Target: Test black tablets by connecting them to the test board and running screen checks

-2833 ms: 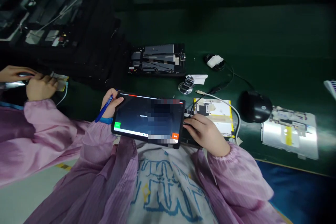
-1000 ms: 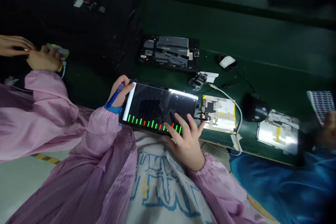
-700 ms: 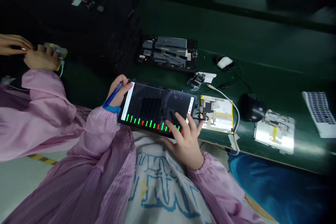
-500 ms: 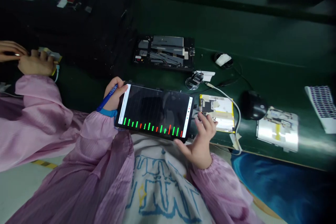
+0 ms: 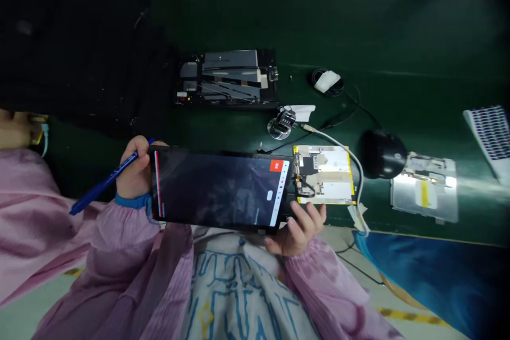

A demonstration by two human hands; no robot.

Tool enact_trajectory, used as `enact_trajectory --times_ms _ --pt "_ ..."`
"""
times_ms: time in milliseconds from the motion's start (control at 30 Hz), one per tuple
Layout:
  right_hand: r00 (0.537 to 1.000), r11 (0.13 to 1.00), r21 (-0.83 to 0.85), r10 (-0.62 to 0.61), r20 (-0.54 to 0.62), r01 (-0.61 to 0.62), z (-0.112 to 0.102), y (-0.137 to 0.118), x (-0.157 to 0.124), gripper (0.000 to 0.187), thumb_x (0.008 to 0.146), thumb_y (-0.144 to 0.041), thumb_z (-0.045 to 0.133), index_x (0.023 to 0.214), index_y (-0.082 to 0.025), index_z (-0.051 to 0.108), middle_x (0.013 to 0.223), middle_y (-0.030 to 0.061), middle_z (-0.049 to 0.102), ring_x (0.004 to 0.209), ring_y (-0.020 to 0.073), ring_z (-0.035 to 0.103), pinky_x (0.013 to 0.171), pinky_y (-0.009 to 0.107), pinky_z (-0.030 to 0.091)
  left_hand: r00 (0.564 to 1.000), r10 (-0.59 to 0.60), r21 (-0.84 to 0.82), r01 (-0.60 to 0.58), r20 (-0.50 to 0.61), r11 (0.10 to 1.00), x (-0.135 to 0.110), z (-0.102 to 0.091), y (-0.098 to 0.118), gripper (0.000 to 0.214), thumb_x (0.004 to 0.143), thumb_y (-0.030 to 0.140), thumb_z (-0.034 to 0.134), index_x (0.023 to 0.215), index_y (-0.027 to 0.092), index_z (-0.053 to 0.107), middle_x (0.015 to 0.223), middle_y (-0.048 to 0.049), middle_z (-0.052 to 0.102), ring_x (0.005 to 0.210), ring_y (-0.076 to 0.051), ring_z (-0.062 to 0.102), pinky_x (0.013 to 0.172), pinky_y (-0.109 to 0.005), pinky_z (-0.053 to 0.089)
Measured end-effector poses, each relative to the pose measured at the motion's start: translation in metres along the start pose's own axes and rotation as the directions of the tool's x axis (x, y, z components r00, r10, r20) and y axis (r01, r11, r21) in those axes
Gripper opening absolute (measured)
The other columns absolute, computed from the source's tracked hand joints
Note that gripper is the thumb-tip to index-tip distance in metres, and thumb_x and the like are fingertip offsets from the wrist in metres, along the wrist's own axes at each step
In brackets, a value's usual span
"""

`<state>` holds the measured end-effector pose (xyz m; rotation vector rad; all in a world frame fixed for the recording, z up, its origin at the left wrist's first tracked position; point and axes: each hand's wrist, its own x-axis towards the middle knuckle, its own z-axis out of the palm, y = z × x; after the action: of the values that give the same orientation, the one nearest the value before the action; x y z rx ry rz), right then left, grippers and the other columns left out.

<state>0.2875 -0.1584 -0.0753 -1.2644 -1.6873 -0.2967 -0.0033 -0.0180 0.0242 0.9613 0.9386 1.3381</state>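
Note:
I hold a black tablet (image 5: 217, 188) over my lap, its dark screen showing a small red button near the top right corner. My left hand (image 5: 133, 172) grips the tablet's left edge and also holds a blue pen (image 5: 101, 187) that points down to the left. My right hand (image 5: 298, 226) curls under the tablet's lower right corner, fingers closed on it. A dark cable (image 5: 303, 187) joins the tablet's right edge to a yellow-edged open board (image 5: 324, 174) on the green bench (image 5: 398, 37).
An opened device (image 5: 228, 78) lies beyond the tablet, with a small metal stand (image 5: 281, 123) beside it. A black mouse (image 5: 383, 153), a silver panel (image 5: 424, 190) and a sticker sheet (image 5: 491, 133) sit to the right. A neighbour's hand (image 5: 16, 130) shows at far left, a blue sleeve (image 5: 430, 271) at lower right.
The green and red bars have gone from the screen, which is now dark with a red button. My right hand left the screen and took the tablet's lower right corner. The view swung right.

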Motion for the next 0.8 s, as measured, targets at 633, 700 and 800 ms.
enact_trajectory --times_ms 633,700,800 --pt "0.998 0.998 -0.053 0.032 0.054 -0.029 0.003 -0.01 0.025 0.05 0.08 -0.05 0.046 0.124 -0.027 0.047 0.096 0.0045 0.068 0.101 0.0256 0.056 0.104 0.051 0.031 0.98 0.025 0.248 0.025 -0.195 0.968 0.007 -0.002 -0.006 0.029 0.06 0.026 0.076 0.065 0.019 0.048 0.068 -0.0007 0.067 0.058 -0.015 0.058 0.053 -0.023 0.043" --pt "0.999 0.999 -0.049 0.024 0.046 -0.021 0.004 -0.01 0.026 0.047 0.08 -0.049 0.046 0.121 -0.026 0.048 0.095 0.0047 0.068 0.101 0.0252 0.056 0.105 0.05 0.03 0.981 0.024 0.251 0.025 -0.193 0.968 0.007 -0.002 -0.005 0.03 0.06 0.025 0.077 0.065 0.019 0.048 0.07 0.0001 0.069 0.058 -0.015 0.058 0.053 -0.023 0.044" --pt "0.999 0.998 -0.054 0.017 0.046 -0.015 0.005 -0.008 0.026 0.045 0.078 -0.048 0.048 0.119 -0.027 0.05 0.097 0.0045 0.068 0.102 0.0251 0.056 0.105 0.049 0.03 0.977 0.036 0.27 0.022 -0.209 0.963 0.007 -0.001 -0.005 0.03 0.057 0.027 0.078 0.064 0.02 0.049 0.069 0.0011 0.07 0.059 -0.014 0.058 0.054 -0.023 0.044"
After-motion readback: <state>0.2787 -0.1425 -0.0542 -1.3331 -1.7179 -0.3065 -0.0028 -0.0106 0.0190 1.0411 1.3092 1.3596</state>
